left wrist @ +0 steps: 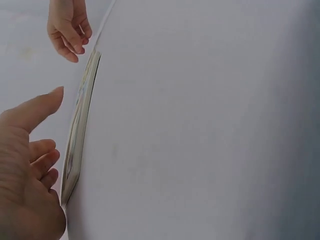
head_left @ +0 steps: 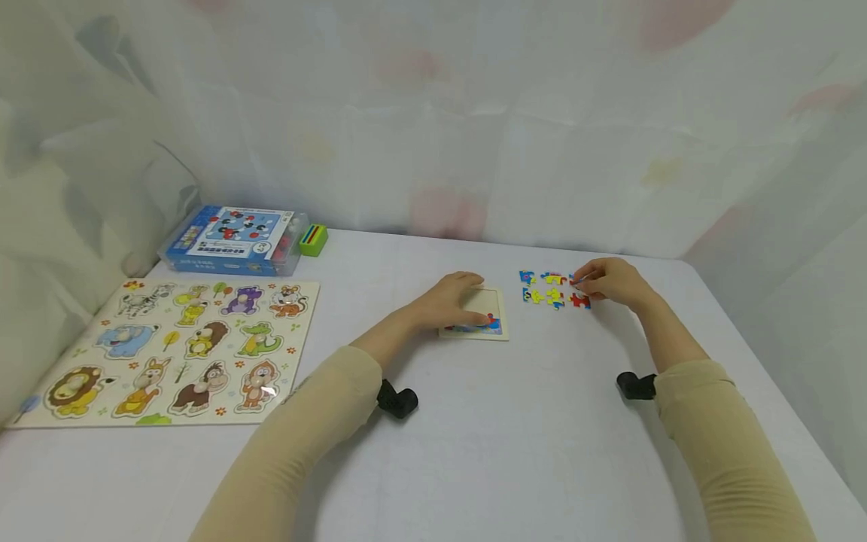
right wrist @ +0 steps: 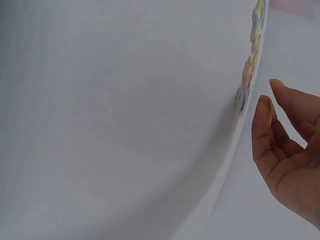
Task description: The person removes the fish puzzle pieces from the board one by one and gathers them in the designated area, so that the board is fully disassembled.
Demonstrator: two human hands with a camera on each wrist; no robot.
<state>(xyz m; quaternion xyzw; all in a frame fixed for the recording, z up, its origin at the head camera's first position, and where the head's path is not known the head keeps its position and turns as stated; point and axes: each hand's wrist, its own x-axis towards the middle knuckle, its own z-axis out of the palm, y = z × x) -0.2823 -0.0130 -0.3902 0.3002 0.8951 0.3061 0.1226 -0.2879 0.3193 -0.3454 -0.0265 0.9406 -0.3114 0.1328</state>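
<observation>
My left hand [head_left: 447, 301] is over a small wooden puzzle tray [head_left: 499, 301], fingers spread and thumb by the picture at its front edge. In the left wrist view the tray [left wrist: 77, 140] shows edge-on beside the loosely bent fingers. To the right of the tray lie several colourful jigsaw pieces [head_left: 536, 296] in two rows. My right hand [head_left: 612, 282] reaches to the far right end of these rows, fingertips right at a red and blue piece [head_left: 574, 279]. Nothing shows between its thumb and forefinger in the right wrist view; a red piece [head_left: 580, 301] lies just below.
A large animal peg puzzle board [head_left: 230, 312] takes up the table's left side. Behind it are a clear plastic box [head_left: 237, 241] with a molecule picture and a green block [head_left: 314, 241] with coloured stripes. A patterned curtain [head_left: 433, 120] hangs along the back.
</observation>
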